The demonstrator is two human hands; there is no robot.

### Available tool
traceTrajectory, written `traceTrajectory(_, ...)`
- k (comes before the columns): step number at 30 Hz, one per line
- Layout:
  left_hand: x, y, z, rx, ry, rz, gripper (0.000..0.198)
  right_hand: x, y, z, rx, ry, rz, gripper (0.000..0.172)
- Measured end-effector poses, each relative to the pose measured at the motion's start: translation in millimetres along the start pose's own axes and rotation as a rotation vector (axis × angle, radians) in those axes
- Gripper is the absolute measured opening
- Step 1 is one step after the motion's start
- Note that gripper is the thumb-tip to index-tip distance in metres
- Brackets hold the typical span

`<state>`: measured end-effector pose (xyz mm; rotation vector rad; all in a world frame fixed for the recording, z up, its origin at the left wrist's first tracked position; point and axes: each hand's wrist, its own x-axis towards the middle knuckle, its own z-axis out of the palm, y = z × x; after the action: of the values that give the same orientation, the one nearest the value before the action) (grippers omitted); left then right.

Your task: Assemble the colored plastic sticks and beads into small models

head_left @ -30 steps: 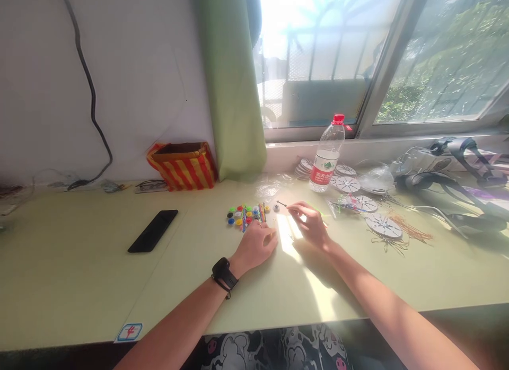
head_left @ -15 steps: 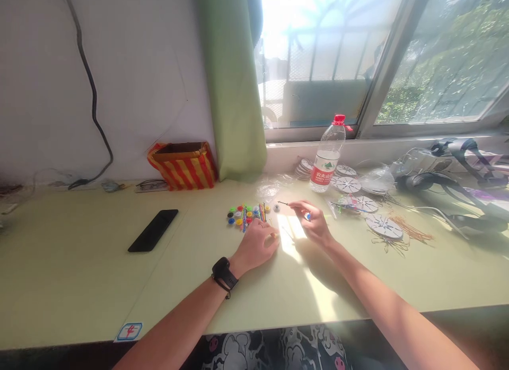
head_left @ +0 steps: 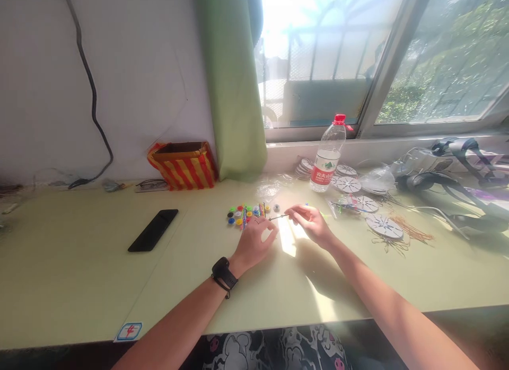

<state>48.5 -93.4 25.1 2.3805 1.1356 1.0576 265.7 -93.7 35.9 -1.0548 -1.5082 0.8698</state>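
My right hand (head_left: 312, 224) pinches a thin dark rod (head_left: 279, 217) between thumb and fingers. It points left, and its far end reaches the fingertips of my left hand (head_left: 254, 240). My left hand rests low over the table, thumb and forefinger curled toward each other; whatever they hold is too small to make out. Just beyond it lie several small round coloured pieces (head_left: 231, 221), in green, red, yellow, blue, black and white, with multicoloured strands (head_left: 262, 210) among them. A single grey round piece (head_left: 277, 207) lies between my hands, a little farther back.
A water bottle (head_left: 326, 158) stands behind my right hand. White slotted discs (head_left: 384, 226) with threads lie to the right, near cables and black straps (head_left: 437, 184). At left are a black phone (head_left: 153, 230) and a striped box (head_left: 185, 166). Crumpled clear plastic (head_left: 270, 188) lies below the window.
My right hand has brought the rod down and left, so its end now meets my left fingertips. A yellowish bit seen at the left fingertips before no longer shows. My left hand has barely moved.
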Motion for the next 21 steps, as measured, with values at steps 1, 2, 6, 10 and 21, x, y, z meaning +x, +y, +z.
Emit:
traceTrajectory(1, 0.1, 0.2, 0.0, -0.008, 0.006, -0.011, 0.01, 0.4, -0.4, -0.8, 0.01, -0.005, 0.014, 0.032)
traceTrajectory(2, 0.2, 0.2, -0.1, -0.016, 0.022, -0.03, 0.012, 0.9, -0.6, -1.8, 0.02, -0.005, 0.026, 0.033)
traceTrajectory(6, 1.4, -1.2, -1.2, -0.079, 0.09, -0.134, 0.015, 2.2, -1.4, -5.9, 0.045, -0.027, 0.068, 0.035)
traceTrajectory(10, 2.5, -1.8, -3.3, -0.126, -0.024, -0.121, 0.02, 0.8, -2.7, -5.7, 0.097, -0.081, 0.107, 0.035)
traceTrajectory(21, 7.9, -4.7, -3.0, -0.309, 0.094, -0.289, 0.028, -13.0, -25.6, 4.4, 0.112, -0.271, 0.143, 0.032)
